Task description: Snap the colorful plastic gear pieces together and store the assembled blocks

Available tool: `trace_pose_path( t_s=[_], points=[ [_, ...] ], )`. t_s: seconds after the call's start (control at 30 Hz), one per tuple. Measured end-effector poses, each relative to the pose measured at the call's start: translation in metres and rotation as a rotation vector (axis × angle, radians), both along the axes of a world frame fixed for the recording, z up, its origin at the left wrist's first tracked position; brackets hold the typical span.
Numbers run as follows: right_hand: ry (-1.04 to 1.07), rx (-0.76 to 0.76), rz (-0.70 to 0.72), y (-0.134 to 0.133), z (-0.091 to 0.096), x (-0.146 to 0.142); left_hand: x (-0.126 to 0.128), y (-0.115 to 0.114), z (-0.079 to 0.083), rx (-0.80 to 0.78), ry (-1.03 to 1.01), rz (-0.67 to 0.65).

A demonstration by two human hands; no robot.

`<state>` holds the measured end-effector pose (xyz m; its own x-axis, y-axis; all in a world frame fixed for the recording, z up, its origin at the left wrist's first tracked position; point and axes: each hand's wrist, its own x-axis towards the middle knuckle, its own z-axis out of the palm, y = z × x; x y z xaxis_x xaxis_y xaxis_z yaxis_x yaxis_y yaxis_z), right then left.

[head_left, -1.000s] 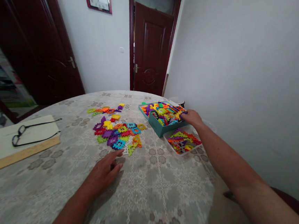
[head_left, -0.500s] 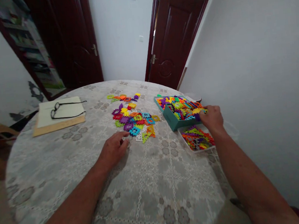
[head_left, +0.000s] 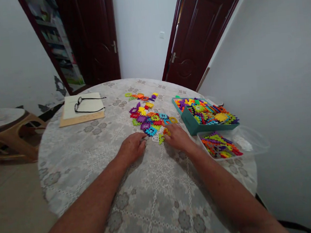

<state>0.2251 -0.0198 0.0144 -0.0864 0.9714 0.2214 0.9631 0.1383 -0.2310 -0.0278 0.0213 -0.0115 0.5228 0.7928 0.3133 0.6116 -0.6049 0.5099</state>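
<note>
A pile of colourful notched plastic building pieces lies mid-table, several of them square with open centres. My left hand rests on the cloth at the pile's near left edge. Its fingertips are beside a blue square piece, with the thumb apart from the fingers. At the pile's near right side is my right hand, fingers and thumb apart around an orange piece. A green piece and a white lattice piece lie between my hands. The right hand's far fingertips are partly hidden.
A teal box full of pieces stands to the right, with a clear plastic tub of more pieces before it. Another row of pieces lies farther back. Glasses rest on paper at the left.
My right hand has moved left from the teal box to the pile's right side. My left hand stays by the pile. The camera view has shifted to the left.
</note>
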Motion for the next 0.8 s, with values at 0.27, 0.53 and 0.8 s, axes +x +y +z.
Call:
trace_pose_path(
  t_s=[0.27,0.53,0.8],
  points=[
    [0.194,-0.021,0.067,-0.004,-0.016,0.015,-0.001,0.0,-0.001,0.004,0.03,-0.026],
    [0.452,-0.002,-0.047,-0.007,-0.017,0.018,0.001,-0.002,0.006,-0.024,0.011,-0.086],
    [0.966,-0.138,-0.138,0.002,-0.019,0.001,0.004,-0.001,0.006,-0.043,-0.003,-0.185]
  ],
)
